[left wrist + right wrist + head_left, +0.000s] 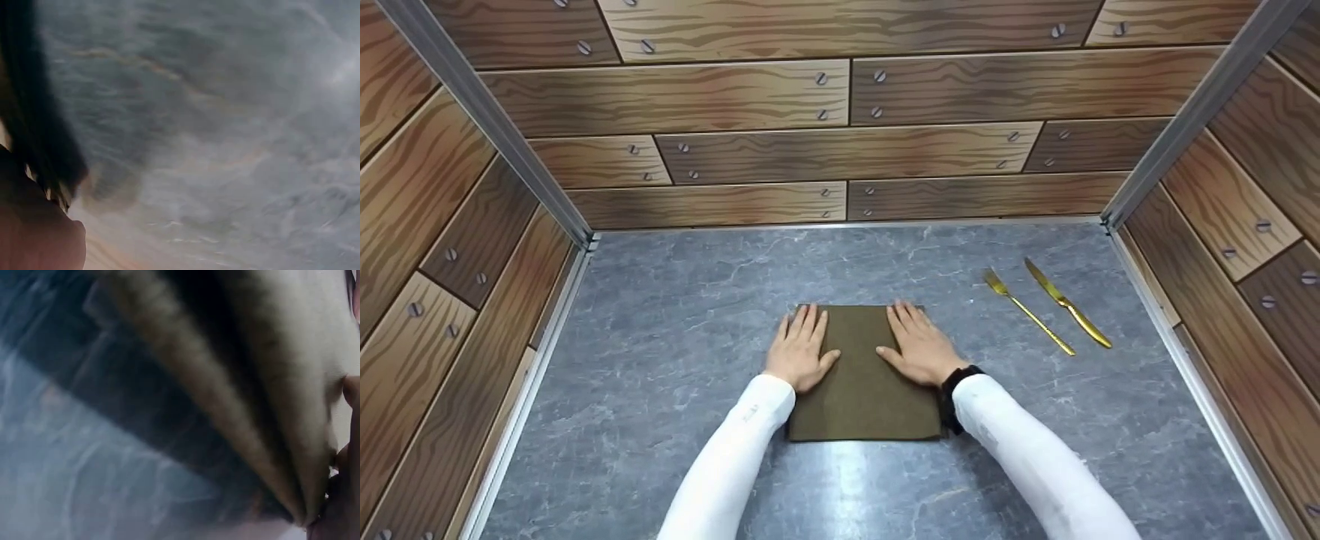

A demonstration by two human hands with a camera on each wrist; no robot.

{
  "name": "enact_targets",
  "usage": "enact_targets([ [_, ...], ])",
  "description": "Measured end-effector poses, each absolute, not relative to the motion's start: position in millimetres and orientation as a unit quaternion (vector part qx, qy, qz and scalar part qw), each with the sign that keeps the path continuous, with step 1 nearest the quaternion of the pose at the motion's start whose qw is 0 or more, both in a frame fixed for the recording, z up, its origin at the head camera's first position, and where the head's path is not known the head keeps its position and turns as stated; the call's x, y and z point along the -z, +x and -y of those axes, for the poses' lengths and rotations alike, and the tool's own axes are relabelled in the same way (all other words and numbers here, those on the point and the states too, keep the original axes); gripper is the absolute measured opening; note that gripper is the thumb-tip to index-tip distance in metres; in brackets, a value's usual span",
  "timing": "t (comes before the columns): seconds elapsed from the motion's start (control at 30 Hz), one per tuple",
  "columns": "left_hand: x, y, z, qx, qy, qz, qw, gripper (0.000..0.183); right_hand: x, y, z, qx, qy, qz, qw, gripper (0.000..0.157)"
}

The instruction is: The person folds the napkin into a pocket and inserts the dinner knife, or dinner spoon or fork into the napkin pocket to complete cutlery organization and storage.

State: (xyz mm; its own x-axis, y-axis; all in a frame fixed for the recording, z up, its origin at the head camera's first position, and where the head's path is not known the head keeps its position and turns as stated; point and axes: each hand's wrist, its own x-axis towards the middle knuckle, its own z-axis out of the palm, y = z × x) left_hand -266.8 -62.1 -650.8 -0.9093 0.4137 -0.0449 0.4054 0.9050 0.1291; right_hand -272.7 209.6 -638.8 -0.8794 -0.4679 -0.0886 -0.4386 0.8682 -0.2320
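Observation:
A folded olive-brown cloth [866, 409] lies flat in a rectangle at the front middle of the table. On its left edge, my left hand [801, 349] rests with fingers straight and thumb pointing inward. My right hand [919, 346] presses flat along the right edge, fingers extended towards the far corner. From the right wrist view, the folded layers of the cloth [281, 382] show as rounded edges close beside the hand. The left wrist view holds only a blurred bit of the hand [42, 244] at the lower left, near a dark edge.
To the right of the cloth lie a gold fork [1031, 313] and a gold knife [1066, 302], side by side and slanted. The grey marbled table [660, 337] is bounded by wood-patterned panels [750, 157] at the back and both sides, with metal strips along the edges.

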Motion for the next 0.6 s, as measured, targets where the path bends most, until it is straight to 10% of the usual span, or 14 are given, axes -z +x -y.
enact_targets([
  [0.6,658,-268,67,-0.033,0.213,-0.975,0.045,0.085,642,-271,-208,0.036,-0.246,-0.965,0.087,0.085],
])
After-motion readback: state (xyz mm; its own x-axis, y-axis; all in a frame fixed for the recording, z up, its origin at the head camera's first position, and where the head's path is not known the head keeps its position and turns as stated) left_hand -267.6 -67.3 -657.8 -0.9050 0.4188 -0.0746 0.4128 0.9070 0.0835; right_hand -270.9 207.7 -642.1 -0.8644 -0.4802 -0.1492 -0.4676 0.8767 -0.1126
